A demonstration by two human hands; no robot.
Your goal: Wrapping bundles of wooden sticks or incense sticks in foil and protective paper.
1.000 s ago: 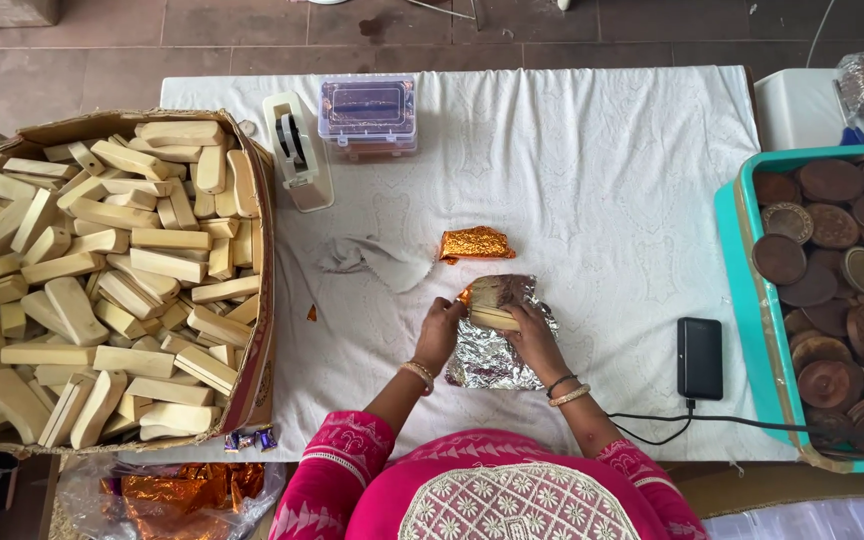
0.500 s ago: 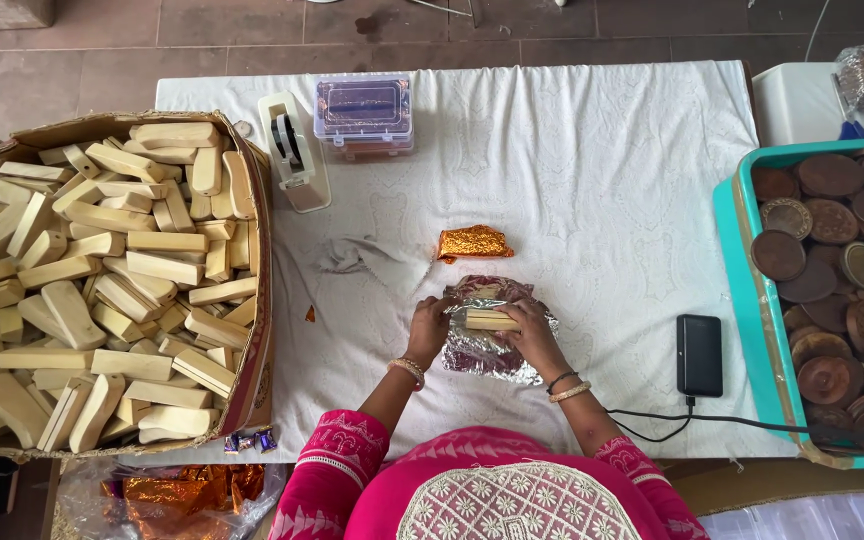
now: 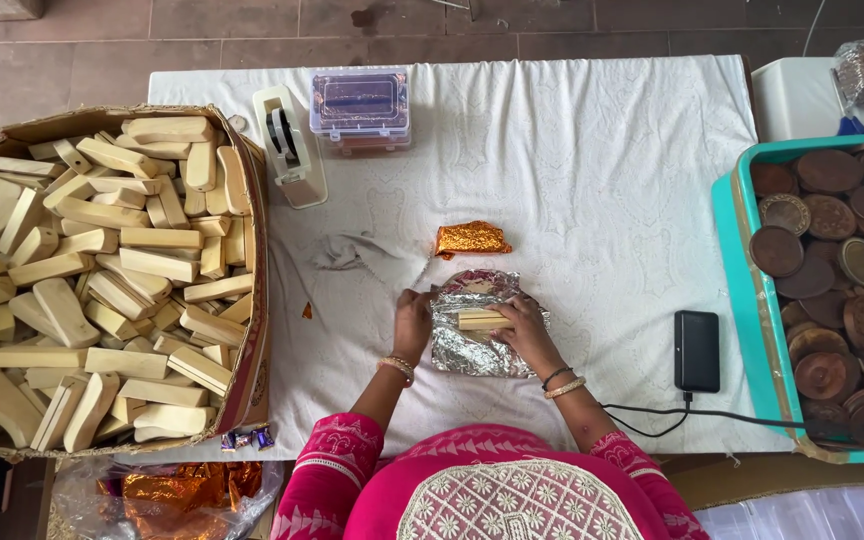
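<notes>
Overhead view of a person seated at a table w/ a white cloth [image 3: 592, 160]. Near the front edge, centre, lies a crinkled silver foil sheet [image 3: 472, 345] w/ a pale wooden block [image 3: 482, 320] lying flat on it. Left hand [image 3: 412, 322] presses the foil's left edge, fingers curled on it. Right hand [image 3: 524, 325] rests on the foil's right side, fingers closed loosely against the block's end; can't tell if it's a full grip.

Just beyond the foil, not touching it, sits a wrapped orange-gold piece [image 3: 470, 239]. Open cloth spreads behind and to the right of it, up to the far edge.

Left side: a big cardboard box [image 3: 252, 330] heaped w/ wooden blocks, its wall near the left hand. Far edge: a white tape dispenser [image 3: 289, 145] and a clear plastic case [image 3: 360, 105]. Right: a black device [image 3: 697, 350] w/ cable, then a teal tray [image 3: 742, 300] of brown discs at the table's edge.
</notes>
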